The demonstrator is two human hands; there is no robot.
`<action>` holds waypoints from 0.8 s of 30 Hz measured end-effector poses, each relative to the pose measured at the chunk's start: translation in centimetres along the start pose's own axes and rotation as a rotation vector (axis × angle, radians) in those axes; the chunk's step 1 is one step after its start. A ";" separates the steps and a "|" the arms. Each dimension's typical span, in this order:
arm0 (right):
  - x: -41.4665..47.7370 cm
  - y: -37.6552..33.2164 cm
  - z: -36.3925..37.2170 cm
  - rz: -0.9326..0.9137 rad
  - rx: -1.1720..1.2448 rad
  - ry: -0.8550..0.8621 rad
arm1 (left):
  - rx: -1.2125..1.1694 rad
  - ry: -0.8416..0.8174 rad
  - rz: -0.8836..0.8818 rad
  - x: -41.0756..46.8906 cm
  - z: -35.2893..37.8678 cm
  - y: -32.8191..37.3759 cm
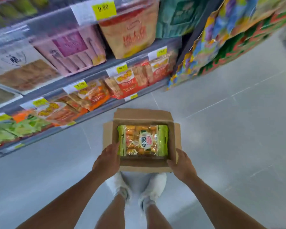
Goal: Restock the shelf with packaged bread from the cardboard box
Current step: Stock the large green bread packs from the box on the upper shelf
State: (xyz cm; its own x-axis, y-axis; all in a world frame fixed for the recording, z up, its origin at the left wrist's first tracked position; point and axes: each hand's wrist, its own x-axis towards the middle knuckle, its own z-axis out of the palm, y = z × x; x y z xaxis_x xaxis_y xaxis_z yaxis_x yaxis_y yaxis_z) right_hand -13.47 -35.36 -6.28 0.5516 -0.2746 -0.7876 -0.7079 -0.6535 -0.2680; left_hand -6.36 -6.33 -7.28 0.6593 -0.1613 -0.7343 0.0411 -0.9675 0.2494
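Here, both hands grip an open cardboard box of packaged bread beside a stocked shelf.

The shelf fills the far left, its tiers blurred; yellow price tags on the rails read "9.90" on the top one and what looks like "10.00" lower down, while the red and orange packets' lettering is too smeared to read. The pale tiled floor spreads right. The cardboard box is held above white shoes, flaps open. One bread packet lies flat inside it, green-edged with a clear window showing golden pieces and a small red logo, text unreadable. The left hand clasps the box's near left corner, fingers touching the packet's edge; the right hand clasps the near right corner.
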 end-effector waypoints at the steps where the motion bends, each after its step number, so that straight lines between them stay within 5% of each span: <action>1: 1.4 0.6 1.2 0.029 0.033 -0.011 | -0.028 -0.016 -0.030 1.2 1.3 -0.3; 24: 29.4 5.5 18.5 0.378 0.507 0.038 | -0.883 -0.098 -0.579 28.0 18.8 -5.1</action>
State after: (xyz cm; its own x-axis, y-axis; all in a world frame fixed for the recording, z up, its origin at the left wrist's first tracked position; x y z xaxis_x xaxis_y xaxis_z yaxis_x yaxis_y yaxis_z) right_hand -9.35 -33.97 -41.19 0.2312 -0.4521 -0.8615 -0.9728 -0.0937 -0.2119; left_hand -2.21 -9.59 -40.92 0.3027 0.2254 -0.9260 0.8865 -0.4234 0.1867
